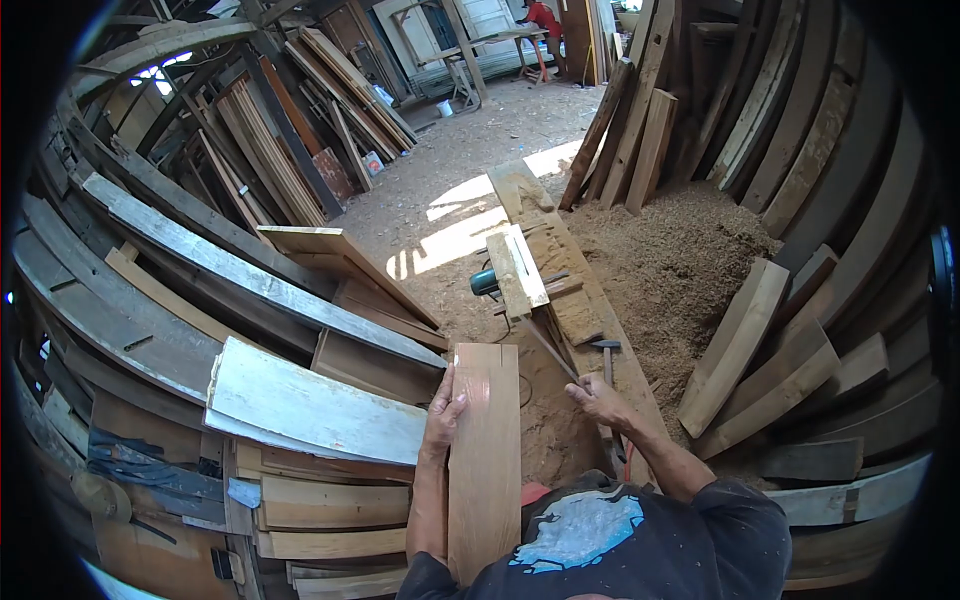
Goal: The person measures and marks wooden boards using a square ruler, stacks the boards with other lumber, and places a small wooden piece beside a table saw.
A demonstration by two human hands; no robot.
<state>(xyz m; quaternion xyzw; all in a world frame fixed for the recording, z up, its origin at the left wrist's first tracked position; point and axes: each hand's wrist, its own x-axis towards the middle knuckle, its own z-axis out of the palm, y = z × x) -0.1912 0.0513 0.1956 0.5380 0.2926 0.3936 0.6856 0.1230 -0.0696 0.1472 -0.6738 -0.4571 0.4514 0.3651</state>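
My left hand (443, 418) grips the left edge of a long, flat wooden board (485, 450), which points away from my body. The board's near end lies against my shirt. My right hand (600, 402) is closed around the near end of a thin, dark, rod-like tool (547, 347); its exact kind is not clear. The tool slants away toward a pale board (515, 275) lying over a green power tool (484, 282). Just beyond my right hand, a hammer (606, 345) rests on the long wooden bench (620, 375).
Sawdust (690, 250) is heaped right of the bench. Planks (740, 340) lean along the right side. White-painted boards (310, 395) and stacked timber (335, 502) stand close on my left. A person in a red top (545, 20) is far back.
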